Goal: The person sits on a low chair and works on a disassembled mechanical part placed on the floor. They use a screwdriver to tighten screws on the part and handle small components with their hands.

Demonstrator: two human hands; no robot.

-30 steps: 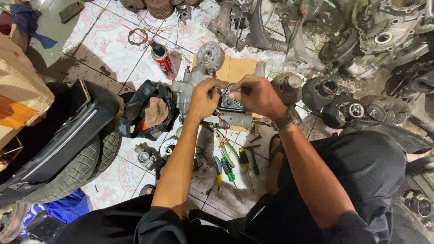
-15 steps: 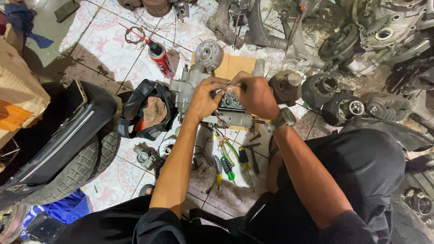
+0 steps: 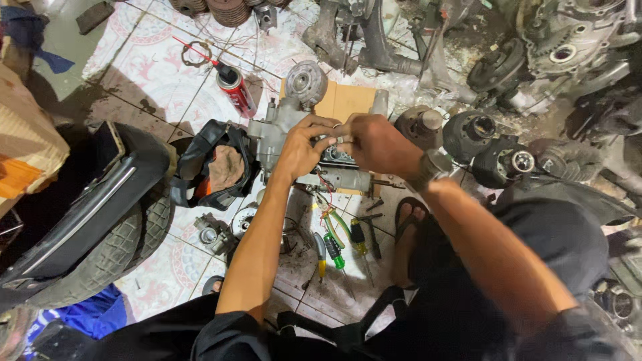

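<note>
Grip: the left hand (image 3: 302,148) and right hand (image 3: 374,142) are meeting fingertip to fingertip over the top of a grey engine casing (image 3: 281,130); the fingers are pinched shut around something small between them, too small to name.
Work piece: the engine casing is lying on a sheet of brown cardboard (image 3: 348,100) on the tiled floor (image 3: 147,73), straight ahead of the person, its round finned end (image 3: 306,83) pointing away.
Doing it well: judging from the pinch, the small part is wanting both hands low and close to the casing, wrists steady, so that it is not dropping into the clutter below.
Wrist: a grey wristwatch (image 3: 435,167) is sitting on the right arm, just clear of the casing.
Below the hands: green-handled screwdrivers (image 3: 332,247) and a yellow-handled one (image 3: 321,257) are lying on the floor beside loose wires (image 3: 328,200), near a sandalled foot (image 3: 409,220).
Left of the casing: a black bag holding a reddish rag (image 3: 226,167) is touching the casing; a red spray can (image 3: 235,90) is lying beyond it.
Crowding: a motorcycle tyre (image 3: 100,254) is pressing in at the left, and dark engine cylinders (image 3: 481,137) are standing near the right elbow, leaving little room to swing the arms.
</note>
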